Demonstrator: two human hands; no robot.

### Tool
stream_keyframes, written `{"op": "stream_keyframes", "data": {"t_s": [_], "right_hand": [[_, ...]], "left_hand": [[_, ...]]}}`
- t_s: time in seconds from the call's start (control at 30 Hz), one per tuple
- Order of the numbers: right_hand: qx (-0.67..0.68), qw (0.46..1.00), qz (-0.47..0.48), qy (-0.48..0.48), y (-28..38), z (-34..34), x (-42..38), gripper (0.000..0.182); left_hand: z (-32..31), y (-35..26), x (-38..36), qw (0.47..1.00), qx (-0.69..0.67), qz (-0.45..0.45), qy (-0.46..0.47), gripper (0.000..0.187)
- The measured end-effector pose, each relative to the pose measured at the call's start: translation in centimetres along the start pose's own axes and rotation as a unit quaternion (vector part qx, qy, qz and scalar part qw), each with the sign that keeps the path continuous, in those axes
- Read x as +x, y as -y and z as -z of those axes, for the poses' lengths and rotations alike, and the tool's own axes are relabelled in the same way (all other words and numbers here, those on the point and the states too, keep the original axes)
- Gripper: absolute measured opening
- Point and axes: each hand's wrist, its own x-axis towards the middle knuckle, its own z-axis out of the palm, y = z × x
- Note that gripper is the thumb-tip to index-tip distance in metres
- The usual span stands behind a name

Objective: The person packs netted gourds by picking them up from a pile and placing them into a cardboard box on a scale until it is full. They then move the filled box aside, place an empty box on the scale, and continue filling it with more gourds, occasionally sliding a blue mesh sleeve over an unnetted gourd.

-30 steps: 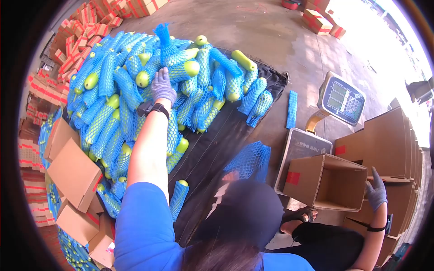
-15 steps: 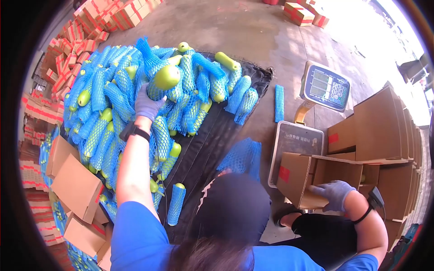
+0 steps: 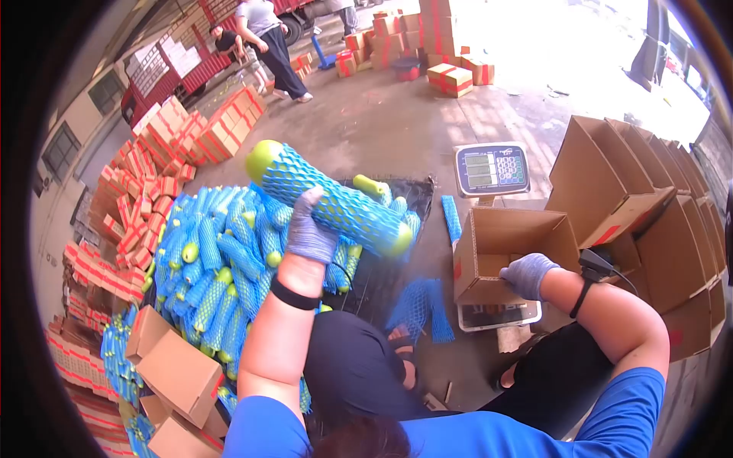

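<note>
A long green gourd (image 3: 336, 204) in a blue foam net is in my gloved left hand (image 3: 311, 229), raised above the pile and tilted, with bare green showing at both ends. Below it lies a heap of netted gourds (image 3: 221, 263) on a black sheet (image 3: 378, 278). My gloved right hand (image 3: 528, 276), fingers curled, grips the near edge of an open cardboard box (image 3: 481, 291). This box sits on the platform of a scale (image 3: 472, 319), and its visible inner walls are bare. Behind the box stands the scale's display (image 3: 492, 169).
Open cardboard boxes (image 3: 611, 164) are stacked at right. Empty blue nets (image 3: 420, 305) lie near my feet. More open cartons (image 3: 179, 366) stand at left. Red-taped boxes (image 3: 229, 126) are piled behind the heap. Two people (image 3: 267, 42) are near a red truck (image 3: 164, 72) at the back.
My left hand has lifted the gourd off the heap toward the right. The box in my right hand has moved from beside the scale onto its platform. My view has tilted up.
</note>
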Motion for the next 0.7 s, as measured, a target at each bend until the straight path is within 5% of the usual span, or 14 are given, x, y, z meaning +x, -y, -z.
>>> {"op": "stream_keyframes", "data": {"t_s": [0.1, 0.33, 0.47, 0.53, 0.57, 0.63, 0.7], "right_hand": [[-0.028, 1.0, 0.004, 0.014, -0.4, -1.3, 1.8, 0.025], [-0.089, 0.994, 0.05, 0.025, -1.6, -2.7, 4.9, 0.024], [0.127, 0.983, 0.032, 0.125, 0.3, 3.3, -0.8, 0.044], [0.19, 0.979, 0.065, -0.019, -1.9, 2.0, 0.3, 0.053], [0.187, 0.98, 0.061, -0.013, -2.4, 1.7, 0.5, 0.053], [0.498, 0.83, 0.219, -0.119, -2.0, 1.5, 0.4, 0.07], [0.739, 0.548, 0.331, -0.209, -1.0, 1.5, 0.5, 0.095]], "left_hand": [[-4.2, 3.4, -0.5, 0.995, -0.04, 0.092, 0.015, 0.046], [-6.3, 13.3, -0.5, 0.994, -0.01, 0.095, 0.052, 0.042], [-3.9, 16.8, 0.7, 0.99, 0.016, 0.136, 0.041, 0.054], [-4.8, 16.7, 0.2, 0.99, 0.035, 0.11, 0.076, 0.055], [-5.2, 16.9, 0.1, 0.991, 0.028, 0.11, 0.076, 0.055], [-6.7, 17.6, -0.5, 0.982, 0.019, 0.168, 0.086, 0.057], [-8.3, 18.5, -1.0, 0.984, 0.015, 0.148, 0.094, 0.06]]}}
